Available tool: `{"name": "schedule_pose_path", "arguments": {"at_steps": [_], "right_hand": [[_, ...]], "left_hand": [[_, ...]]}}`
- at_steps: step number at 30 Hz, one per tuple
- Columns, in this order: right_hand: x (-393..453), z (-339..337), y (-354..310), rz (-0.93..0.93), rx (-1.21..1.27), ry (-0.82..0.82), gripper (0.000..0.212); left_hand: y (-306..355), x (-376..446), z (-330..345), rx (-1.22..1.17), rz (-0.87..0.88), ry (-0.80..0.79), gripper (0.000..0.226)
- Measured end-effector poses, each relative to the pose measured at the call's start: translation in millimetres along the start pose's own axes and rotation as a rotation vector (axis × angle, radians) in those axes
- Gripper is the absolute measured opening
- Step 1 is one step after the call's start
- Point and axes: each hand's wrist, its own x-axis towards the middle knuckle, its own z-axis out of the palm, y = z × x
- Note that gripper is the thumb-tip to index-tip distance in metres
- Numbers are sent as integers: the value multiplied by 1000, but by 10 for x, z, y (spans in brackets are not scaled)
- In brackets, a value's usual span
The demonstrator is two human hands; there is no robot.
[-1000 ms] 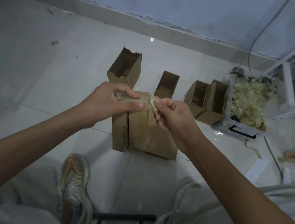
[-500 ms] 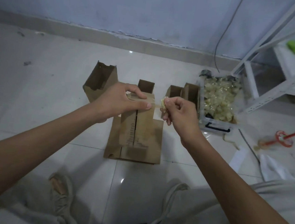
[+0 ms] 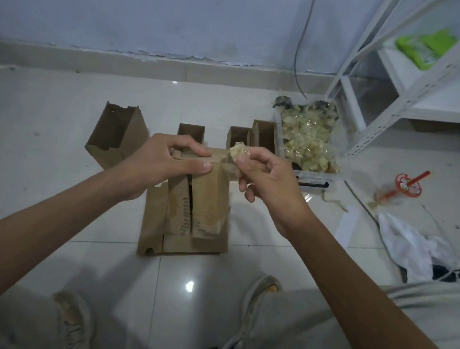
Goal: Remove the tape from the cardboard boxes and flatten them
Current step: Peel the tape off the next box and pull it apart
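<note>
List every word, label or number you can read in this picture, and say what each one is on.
Nothing here reads clearly enough to quote.
Dark print runs along the flaps of the held cardboard box: too blurred to read.
The red round lid of the cup bears a design: too small to read.
The green packet on the shelf shows markings: unreadable.

White shelf rack (image 3: 414,87) stands beside a red-lidded cup (image 3: 405,187).
</note>
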Motion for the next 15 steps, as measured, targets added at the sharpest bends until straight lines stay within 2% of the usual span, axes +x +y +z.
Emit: {"name": "schedule_pose_path", "arguments": {"at_steps": [2, 5, 7, 12, 15], "right_hand": [[2, 25, -1, 14, 23, -16, 29], [43, 5, -28, -11, 42, 31, 16], [76, -3, -45, -44, -2, 54, 15], [100, 128, -55, -55, -93, -79, 11], [123, 240, -14, -53, -180, -58, 3]], "left_hand": [[-14, 26, 12, 17, 7, 2, 37], [-56, 56, -12, 26, -13, 26, 37], [-92, 65, -36, 36, -30, 52, 36], [-147, 21, -116, 69, -62, 145, 40], [-154, -51, -210, 67, -46, 142, 39]]}}
